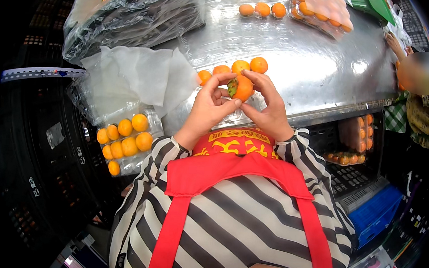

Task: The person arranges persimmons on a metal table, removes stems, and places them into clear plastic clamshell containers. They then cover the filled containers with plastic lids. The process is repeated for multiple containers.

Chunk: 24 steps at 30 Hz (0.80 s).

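Observation:
Between both hands, over the front edge of the metal table, is an orange persimmon [244, 88] with its green-brown calyx turned to the left. My left hand [209, 106] grips it from the left with thumb and fingers. My right hand [269, 108] holds its right side, fingertips on top and thumb below. Just beyond my fingers a row of persimmons [240, 66] sits in what looks like a clear plastic tray, partly hidden by my hands. Left of me, another clear plastic tray [127, 168] carries several persimmons in rows.
White liner sheets [133, 73] lie on the table's left, below a plastic-lined box [132, 26]. A filled persimmon pack [321, 11] stands at the back of the metal table [315, 59]. Black crates [62, 150] flank me at left. A person [425, 113] is at far right.

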Motion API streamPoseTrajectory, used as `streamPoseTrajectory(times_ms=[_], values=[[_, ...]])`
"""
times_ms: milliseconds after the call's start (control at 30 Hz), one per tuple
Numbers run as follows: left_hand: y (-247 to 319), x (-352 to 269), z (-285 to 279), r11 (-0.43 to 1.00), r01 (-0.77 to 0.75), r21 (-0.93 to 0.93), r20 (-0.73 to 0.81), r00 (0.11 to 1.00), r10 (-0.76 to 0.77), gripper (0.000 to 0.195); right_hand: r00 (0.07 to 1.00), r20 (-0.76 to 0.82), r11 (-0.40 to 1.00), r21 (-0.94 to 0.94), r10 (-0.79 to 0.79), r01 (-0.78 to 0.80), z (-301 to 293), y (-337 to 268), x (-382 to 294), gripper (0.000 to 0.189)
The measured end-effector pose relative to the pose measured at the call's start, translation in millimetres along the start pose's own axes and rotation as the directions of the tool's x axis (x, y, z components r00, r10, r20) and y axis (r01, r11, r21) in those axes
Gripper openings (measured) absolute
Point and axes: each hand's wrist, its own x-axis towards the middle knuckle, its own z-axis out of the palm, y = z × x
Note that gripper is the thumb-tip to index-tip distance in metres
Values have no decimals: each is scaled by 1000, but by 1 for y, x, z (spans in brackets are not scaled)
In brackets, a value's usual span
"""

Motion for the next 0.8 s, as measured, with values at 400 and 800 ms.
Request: streamPoseTrajectory(times_ms=[400, 800], values=[[1, 2, 11, 782, -230, 579, -106, 930, 353, 50, 929, -11, 764, 573, 370, -297, 6, -1, -3, 45], [3, 1, 14, 586, -344, 733, 4, 865, 502, 52, 932, -51, 770, 580, 359, -265, 9, -1, -4, 36]])
